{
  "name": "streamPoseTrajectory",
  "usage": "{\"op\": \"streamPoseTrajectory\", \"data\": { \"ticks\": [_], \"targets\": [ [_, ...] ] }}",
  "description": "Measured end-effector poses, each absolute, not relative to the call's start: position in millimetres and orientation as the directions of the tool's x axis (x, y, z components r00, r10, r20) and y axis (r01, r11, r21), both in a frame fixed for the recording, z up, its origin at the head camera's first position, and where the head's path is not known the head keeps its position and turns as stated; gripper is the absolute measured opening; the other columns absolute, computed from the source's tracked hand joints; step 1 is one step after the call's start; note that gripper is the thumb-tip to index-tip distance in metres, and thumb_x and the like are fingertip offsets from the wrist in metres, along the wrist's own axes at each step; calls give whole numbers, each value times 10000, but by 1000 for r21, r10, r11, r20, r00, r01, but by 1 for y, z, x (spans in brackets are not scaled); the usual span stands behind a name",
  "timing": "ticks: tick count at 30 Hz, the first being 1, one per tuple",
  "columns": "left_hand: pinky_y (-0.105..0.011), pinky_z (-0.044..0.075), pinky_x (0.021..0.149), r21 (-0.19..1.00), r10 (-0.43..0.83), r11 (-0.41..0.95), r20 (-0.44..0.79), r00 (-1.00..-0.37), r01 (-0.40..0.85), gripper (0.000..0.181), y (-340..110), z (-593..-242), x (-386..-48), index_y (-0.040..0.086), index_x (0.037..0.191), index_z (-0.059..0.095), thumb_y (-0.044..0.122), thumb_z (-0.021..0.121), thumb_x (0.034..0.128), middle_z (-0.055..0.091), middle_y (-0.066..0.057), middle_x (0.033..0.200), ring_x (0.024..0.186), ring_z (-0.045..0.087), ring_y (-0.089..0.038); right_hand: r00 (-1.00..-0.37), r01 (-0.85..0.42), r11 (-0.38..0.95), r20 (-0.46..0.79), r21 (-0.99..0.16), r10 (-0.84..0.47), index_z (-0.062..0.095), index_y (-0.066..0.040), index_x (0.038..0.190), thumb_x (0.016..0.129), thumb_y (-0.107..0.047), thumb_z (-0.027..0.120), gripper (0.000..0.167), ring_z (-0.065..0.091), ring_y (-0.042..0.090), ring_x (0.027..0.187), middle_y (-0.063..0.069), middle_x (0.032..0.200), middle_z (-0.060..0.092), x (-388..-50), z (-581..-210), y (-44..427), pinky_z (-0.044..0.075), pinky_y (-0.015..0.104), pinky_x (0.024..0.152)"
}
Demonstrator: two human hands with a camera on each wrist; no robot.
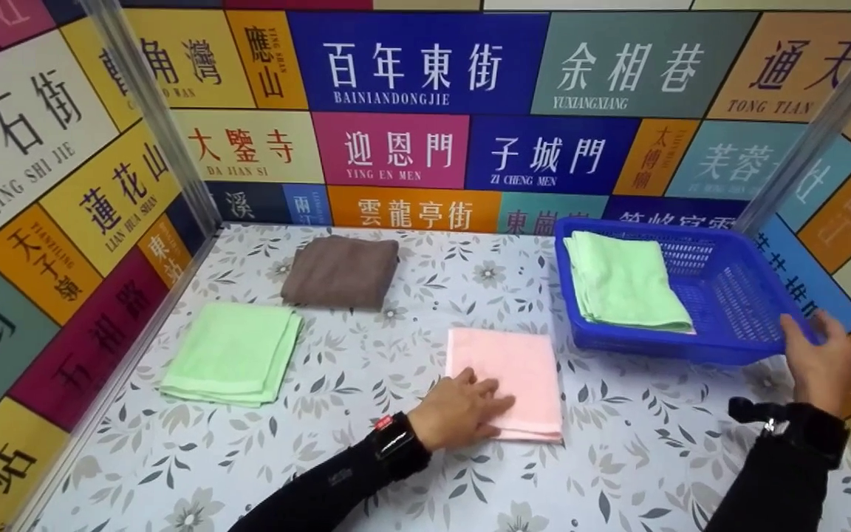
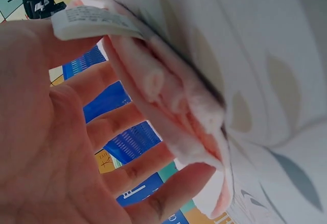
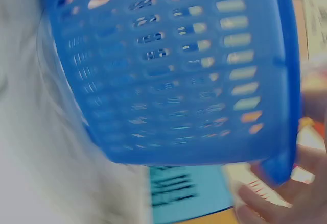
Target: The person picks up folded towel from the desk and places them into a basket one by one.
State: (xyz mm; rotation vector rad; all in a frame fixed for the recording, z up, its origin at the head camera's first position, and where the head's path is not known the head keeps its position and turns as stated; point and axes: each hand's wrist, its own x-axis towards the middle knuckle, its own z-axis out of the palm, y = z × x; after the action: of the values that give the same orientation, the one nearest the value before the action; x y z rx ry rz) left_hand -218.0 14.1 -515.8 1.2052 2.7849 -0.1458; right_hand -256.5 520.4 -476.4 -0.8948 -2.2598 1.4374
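Note:
A folded pink towel (image 1: pixel 510 358) lies on the table, near the middle. My left hand (image 1: pixel 459 410) rests on its left part with spread fingers. Seen from the left wrist, the fingers touch the towel's layered edge (image 2: pixel 179 127), where a white label (image 2: pixel 97 22) sticks out by the thumb. At the right, my right hand (image 1: pixel 824 362) grips the near right corner of a blue plastic basket (image 1: pixel 680 351). The right wrist view shows the basket's slotted wall (image 3: pixel 179 81), with the hand partly cut off. Inside the basket, on its left, is a folded light green towel (image 1: pixel 625 281).
Another folded light green towel (image 1: pixel 233 355) lies at the left of the table. Behind it is a folded brown towel (image 1: pixel 340 273). Panels with colourful street signs (image 1: pixel 418 63) enclose the back and sides. The tablecloth (image 1: pixel 366 347) has a grey leaf pattern.

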Motion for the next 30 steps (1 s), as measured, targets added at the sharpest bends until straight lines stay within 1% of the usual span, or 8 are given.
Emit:
{"op": "streamPoseTrajectory", "data": {
  "ticks": [2,5,7,10,16,23,26,30],
  "targets": [
    [-468,529,1061,-53,723,678,-132,-678,733,579,15,-516,-218,399,1586,383,553,489,1038,430,20,1632,1440,471,-309,-768,312,81,-201,-947,608,166,-279,1664,1043,-304,600,759,328,135,1511,-23,1741,141,-254,-482,528,327,263,1230],
    [-456,532,1053,-66,727,672,-133,-674,738,580,16,-516,-219,402,1589,376,563,476,1041,426,26,1635,1439,467,-296,-774,261,-51,-240,-964,586,191,-294,1658,1048,-113,532,721,425,100,1386,-30,1735,154,-255,-488,531,497,92,951],
    [-449,537,1044,-67,728,670,-135,-672,740,579,15,-516,-219,403,1589,377,564,477,1041,430,28,1632,1433,469,-289,-775,262,-52,-242,-964,584,193,-291,1658,1044,-59,457,708,461,82,1299,-26,1735,160,-255,-489,531,490,44,746],
    [-444,534,1043,-58,724,675,-142,-675,736,579,14,-517,-218,406,1588,377,562,482,1040,425,33,1635,1435,463,-282,-791,292,-17,-252,-956,558,187,-289,1663,1034,-58,451,720,489,40,1139,5,1734,178,-257,-489,527,486,82,702],
    [-455,522,1069,-69,713,682,-157,-683,728,580,13,-516,-217,410,1593,363,566,468,1044,397,42,1652,1470,437,-284,-854,333,270,-168,-903,492,153,-171,1670,1028,-120,472,719,534,43,962,236,1611,324,-277,-489,496,557,170,793],
    [-461,498,1102,-80,711,677,-183,-678,732,586,18,-515,-221,420,1607,323,579,430,1054,359,50,1672,1502,404,-281,-921,264,475,-74,-840,381,117,-45,1651,1024,-151,428,708,536,276,1181,318,1578,368,-301,-487,450,524,220,832],
    [-443,506,1093,-79,710,678,-187,-679,731,590,18,-516,-222,426,1608,315,583,428,1051,352,58,1675,1497,407,-266,-947,221,498,-62,-838,317,117,-40,1647,1014,-119,437,714,490,423,1305,352,1570,368,-309,-486,430,518,422,992],
    [-392,528,1055,-87,711,676,-183,-679,731,593,15,-518,-221,421,1603,331,586,439,1044,374,58,1664,1450,449,-240,-966,157,564,-6,-811,259,177,9,1622,984,-89,460,705,445,515,1363,396,1525,402,-317,-491,401,380,640,1137]
  ]
}}
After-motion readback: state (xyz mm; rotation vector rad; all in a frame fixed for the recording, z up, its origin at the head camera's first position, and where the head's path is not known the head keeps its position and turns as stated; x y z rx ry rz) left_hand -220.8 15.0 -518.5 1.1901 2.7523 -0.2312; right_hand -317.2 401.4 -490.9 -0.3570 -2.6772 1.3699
